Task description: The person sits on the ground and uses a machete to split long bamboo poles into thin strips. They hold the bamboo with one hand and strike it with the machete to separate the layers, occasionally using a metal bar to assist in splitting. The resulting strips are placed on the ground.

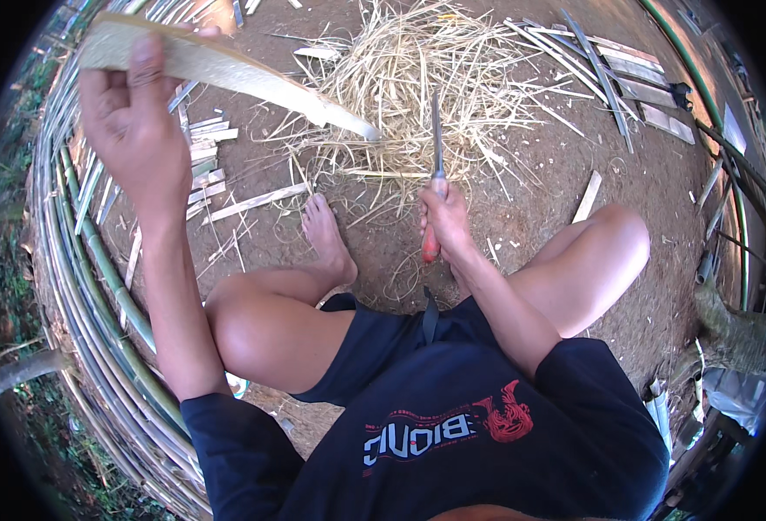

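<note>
Raised at the upper left, my left hand point(135, 113) grips a pale split bamboo strip point(226, 69) between thumb and fingers. The strip slants down to the right, its narrow end over a heap of shavings point(400, 78). In front of my lap, my right hand point(445, 217) is wrapped round the handle of a knife point(437, 135) with a red butt. Its long, thin blade points away from me, in front of the heap, and stays apart from the strip.
Several split bamboo pieces point(205, 165) lie on the dirt at the left, more slats point(634, 74) at the far right. Long green bamboo poles point(96, 252) curve along my left side. A single slat point(587, 195) lies by my right knee. A thick log point(734, 326) sits at the right edge.
</note>
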Motion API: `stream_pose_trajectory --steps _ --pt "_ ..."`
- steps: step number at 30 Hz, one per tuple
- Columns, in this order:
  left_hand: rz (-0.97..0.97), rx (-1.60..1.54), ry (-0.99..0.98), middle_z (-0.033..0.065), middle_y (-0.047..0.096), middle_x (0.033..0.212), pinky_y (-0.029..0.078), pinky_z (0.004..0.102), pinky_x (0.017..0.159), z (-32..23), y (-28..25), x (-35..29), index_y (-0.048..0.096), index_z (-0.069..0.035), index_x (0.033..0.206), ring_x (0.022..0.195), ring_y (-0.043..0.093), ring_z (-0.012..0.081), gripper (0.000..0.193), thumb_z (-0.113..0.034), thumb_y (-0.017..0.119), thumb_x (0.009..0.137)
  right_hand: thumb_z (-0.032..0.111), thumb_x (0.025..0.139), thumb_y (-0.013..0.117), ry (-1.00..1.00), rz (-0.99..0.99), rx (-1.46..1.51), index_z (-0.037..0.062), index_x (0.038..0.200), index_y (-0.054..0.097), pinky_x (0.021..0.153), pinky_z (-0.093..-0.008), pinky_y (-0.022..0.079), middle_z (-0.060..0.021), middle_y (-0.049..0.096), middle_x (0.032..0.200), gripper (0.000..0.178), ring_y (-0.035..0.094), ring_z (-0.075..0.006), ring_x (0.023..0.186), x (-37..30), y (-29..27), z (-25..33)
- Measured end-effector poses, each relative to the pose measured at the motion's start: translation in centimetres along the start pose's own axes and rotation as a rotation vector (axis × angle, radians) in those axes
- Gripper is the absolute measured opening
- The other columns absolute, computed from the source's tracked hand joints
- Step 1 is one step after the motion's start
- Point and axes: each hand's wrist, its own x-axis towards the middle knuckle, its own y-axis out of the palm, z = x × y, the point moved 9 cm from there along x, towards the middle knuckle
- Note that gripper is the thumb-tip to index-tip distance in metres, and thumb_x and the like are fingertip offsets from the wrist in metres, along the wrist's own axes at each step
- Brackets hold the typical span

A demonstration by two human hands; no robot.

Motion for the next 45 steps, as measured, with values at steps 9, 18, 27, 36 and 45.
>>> stream_pose_trajectory --steps 9,18,27,36,45 --pt "-0.122 -0.362 0.254 0.0237 0.059 0.083 0.057 0.0477 0.073 -0.8 -6.9 7.6 0.051 0.007 0.091 0.068 0.062 0.0295 0.023 -0.007 0.035 0.099 0.017 0.087 0.061 0.120 0.047 -0.169 0.0023 0.089 0.050 0.042 -0.0267 0.044 -0.0022 0.051 0.066 0.018 0.049 -0.0107 0.049 9.7 -1.3 0.0" --pt "-0.327 -0.247 -0.028 0.0102 0.053 0.080 0.048 0.0364 0.069 9.4 -1.0 9.2 0.050 0.002 0.094 0.068 0.050 0.0180 0.022 -0.016 0.041 0.101 0.025 0.091 0.050 -0.195 -0.180 -1.055 -0.0065 0.084 0.062 0.050 -0.0415 0.048 -0.0199 0.064 0.068 0.035 0.063 -0.0276 0.054 21.2 -4.2 9.0" --pt "-0.217 -0.397 -0.066 0.0088 0.047 0.079 0.044 0.0334 0.068 12.5 1.4 5.5 0.045 0.001 0.096 0.071 0.046 0.0170 0.037 -0.036 0.051 0.098 0.005 0.083 0.045 -0.101 0.361 -1.595 -0.0036 0.111 0.058 0.088 -0.0400 0.052 -0.0240 0.060 0.109 0.032 0.064 -0.0347 0.095 20.1 3.8 3.2" --pt "-0.081 -0.421 -0.075 0.0062 0.048 0.076 0.041 0.0304 0.065 5.8 3.4 3.1 0.049 -0.001 0.096 0.070 0.045 0.0155 0.034 -0.034 0.049 0.099 0.003 0.085 0.048 -0.178 0.607 -1.797 -0.0006 0.120 0.057 0.085 -0.0399 0.054 -0.0208 0.060 0.102 0.036 0.064 -0.0303 0.091 11.5 4.5 0.9" --pt "-0.209 -0.285 -0.030 0.0064 0.048 0.077 0.043 0.0314 0.067 1.8 -1.1 1.2 0.049 -0.001 0.096 0.070 0.045 0.0160 0.034 -0.035 0.046 0.100 0.020 0.097 0.043 0.106 0.323 -1.198 -0.0051 0.106 0.051 0.047 -0.0292 0.046 -0.0078 0.055 0.067 0.028 0.050 -0.0137 0.049 7.2 1.6 7.1"
